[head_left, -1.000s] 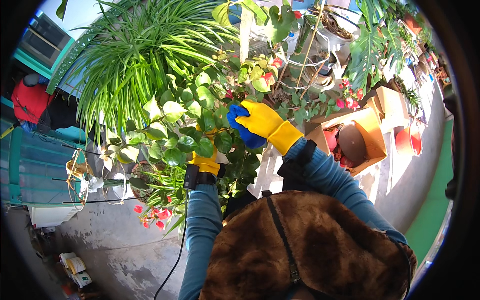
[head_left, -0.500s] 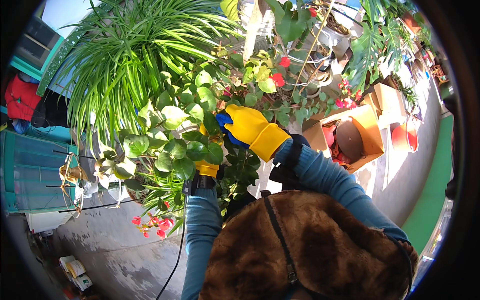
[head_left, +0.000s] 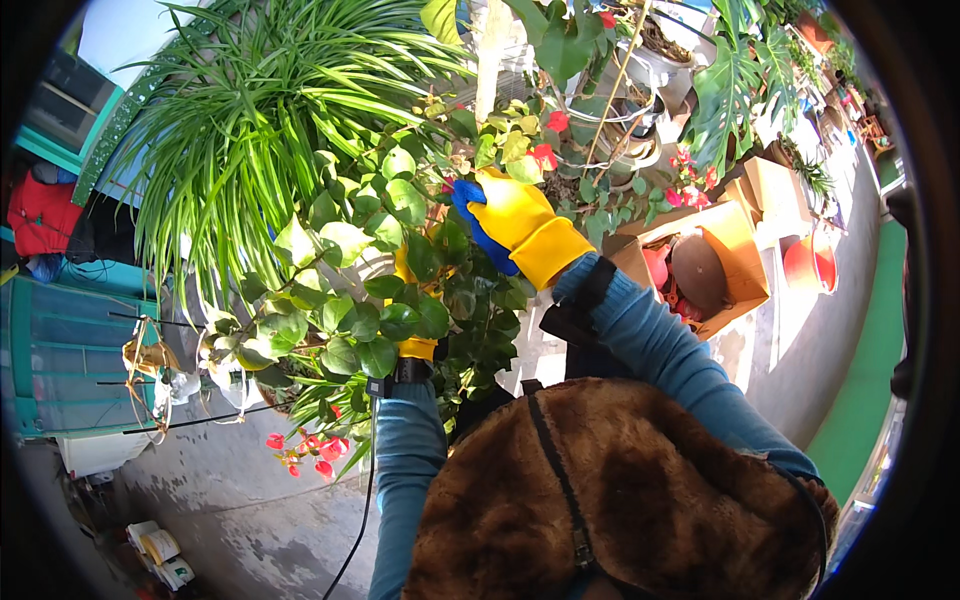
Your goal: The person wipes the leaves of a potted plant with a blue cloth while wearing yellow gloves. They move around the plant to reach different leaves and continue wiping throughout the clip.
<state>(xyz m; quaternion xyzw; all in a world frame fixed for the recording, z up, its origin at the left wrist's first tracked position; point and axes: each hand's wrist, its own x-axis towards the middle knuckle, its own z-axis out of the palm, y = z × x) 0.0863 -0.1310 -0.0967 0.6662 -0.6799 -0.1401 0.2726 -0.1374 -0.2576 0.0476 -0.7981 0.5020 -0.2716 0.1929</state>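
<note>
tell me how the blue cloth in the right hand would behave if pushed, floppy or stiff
The blue cloth is probably floppy, since it looks bunched up in the gloved right hand. It is likely light for its size, seeming to be just soft fabric. Pushed, it would likely crumple rather than roll, as no rigid shape shows.

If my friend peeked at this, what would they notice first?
Probably the right hand in its bright yellow glove, holding a blue cloth near the middle. Then maybe the big plant with long, grassy leaves at upper left, and the furry brown garment at the bottom.
</note>
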